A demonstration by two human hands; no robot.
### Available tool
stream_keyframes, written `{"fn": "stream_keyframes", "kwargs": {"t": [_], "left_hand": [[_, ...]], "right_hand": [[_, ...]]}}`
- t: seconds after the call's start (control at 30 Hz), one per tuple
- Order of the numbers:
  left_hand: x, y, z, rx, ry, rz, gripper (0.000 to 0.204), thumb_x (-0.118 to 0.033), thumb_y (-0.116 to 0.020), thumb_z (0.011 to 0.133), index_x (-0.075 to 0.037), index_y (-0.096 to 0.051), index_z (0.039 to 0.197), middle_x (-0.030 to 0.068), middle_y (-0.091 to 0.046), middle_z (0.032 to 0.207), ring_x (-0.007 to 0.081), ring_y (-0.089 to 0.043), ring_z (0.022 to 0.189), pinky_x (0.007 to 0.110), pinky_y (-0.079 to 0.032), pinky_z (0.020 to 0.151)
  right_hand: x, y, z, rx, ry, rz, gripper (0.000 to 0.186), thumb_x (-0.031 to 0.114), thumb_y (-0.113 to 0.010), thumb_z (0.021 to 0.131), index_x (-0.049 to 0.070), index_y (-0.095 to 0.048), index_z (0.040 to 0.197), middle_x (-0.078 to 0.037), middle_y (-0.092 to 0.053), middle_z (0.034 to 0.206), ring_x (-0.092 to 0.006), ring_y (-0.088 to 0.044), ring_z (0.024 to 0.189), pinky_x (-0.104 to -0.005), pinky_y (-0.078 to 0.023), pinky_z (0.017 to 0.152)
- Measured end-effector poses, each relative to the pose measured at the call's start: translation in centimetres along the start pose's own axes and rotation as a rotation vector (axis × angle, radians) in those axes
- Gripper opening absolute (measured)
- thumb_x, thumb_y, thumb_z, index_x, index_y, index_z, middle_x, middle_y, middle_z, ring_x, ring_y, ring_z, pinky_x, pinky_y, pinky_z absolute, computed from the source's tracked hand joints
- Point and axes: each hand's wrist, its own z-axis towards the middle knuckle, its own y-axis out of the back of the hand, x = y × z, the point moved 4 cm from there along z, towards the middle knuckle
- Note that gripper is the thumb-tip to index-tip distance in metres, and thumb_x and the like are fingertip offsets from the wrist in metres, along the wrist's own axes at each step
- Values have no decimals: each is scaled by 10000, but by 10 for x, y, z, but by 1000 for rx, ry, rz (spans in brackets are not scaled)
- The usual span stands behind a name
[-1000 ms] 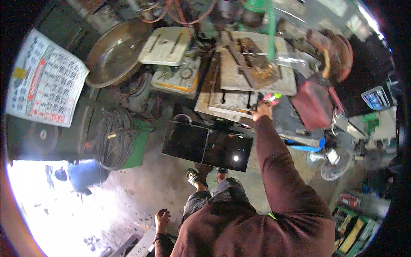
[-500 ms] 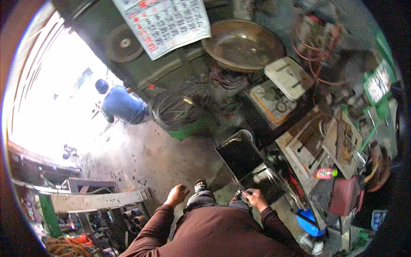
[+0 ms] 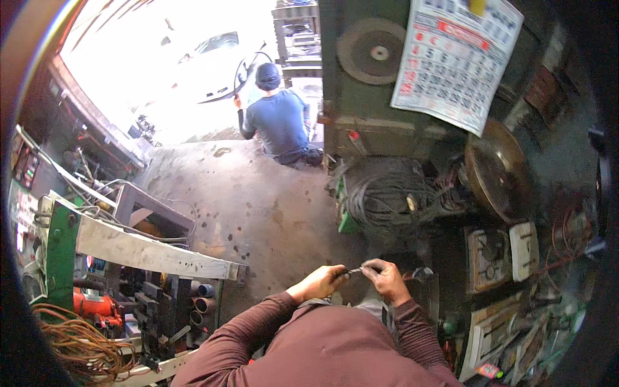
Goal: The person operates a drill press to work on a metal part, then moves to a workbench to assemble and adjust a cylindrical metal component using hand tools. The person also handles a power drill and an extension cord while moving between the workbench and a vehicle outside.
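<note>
In front of my belly, both hands are raised close together. Between them lies a small, thin metal rod [image 3: 354, 271], too small for me to name its exact kind. My left hand [image 3: 324, 282] is closed, its fingertips pinching the rod's left end. At the other end, my right hand [image 3: 385, 278] also pinches it with thumb and fingers. Behind my right hand is a dark metal box or drawer edge [image 3: 427, 298], mostly hidden in shadow.
A seated person in blue [image 3: 278, 122] is by the bright doorway. A coil of black cable [image 3: 387, 197] and a big round metal pan [image 3: 501, 171] stand ahead right. To my left is a workbench with a pale beam [image 3: 148, 248], steel pipes [image 3: 201, 303] and orange cord [image 3: 80, 345].
My view has swung left, toward the doorway. The right hand has come away from the open metal drawer, and the two hands, apart before, now meet at the small rod.
</note>
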Motion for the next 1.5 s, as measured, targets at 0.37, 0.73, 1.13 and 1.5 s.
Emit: {"fn": "stream_keyframes", "kwargs": {"t": [0.37,0.73,1.13,1.5], "left_hand": [[100,187,-7,-669,144,-656,264,-232,-601,1081,2,-701,1152,-56,-635,881,41,-520,776,223,-441,679],[132,391,-28,-1340,39,-1098,217,-209,-699,1026,7,-720,1034,17,-665,779,93,-550,627,251,-448,578],[209,673,-79,-1341,360,99,307,-308,-785,911,-15,-730,985,155,-721,871,363,-718,808,425,-564,723],[330,913,-198,-1382,705,115,410,-354,-739,924,-58,-651,1195,155,-672,1172,363,-693,1055,464,-566,919]], "right_hand": [[76,-191,246,678,-33,290,301,215,-641,1068,7,-701,1277,6,-692,1012,-76,-608,880,-262,-517,779],[202,-336,472,971,-196,350,271,243,-668,1054,12,-715,1187,-6,-719,1011,-75,-614,864,-258,-516,789],[277,-546,674,931,-127,200,207,186,-667,1035,-14,-714,1051,-36,-703,883,-115,-628,733,-274,-526,682],[345,-707,908,875,126,-134,198,159,-661,1017,-29,-722,1003,-17,-693,830,-92,-599,709,-255,-486,646]]}}
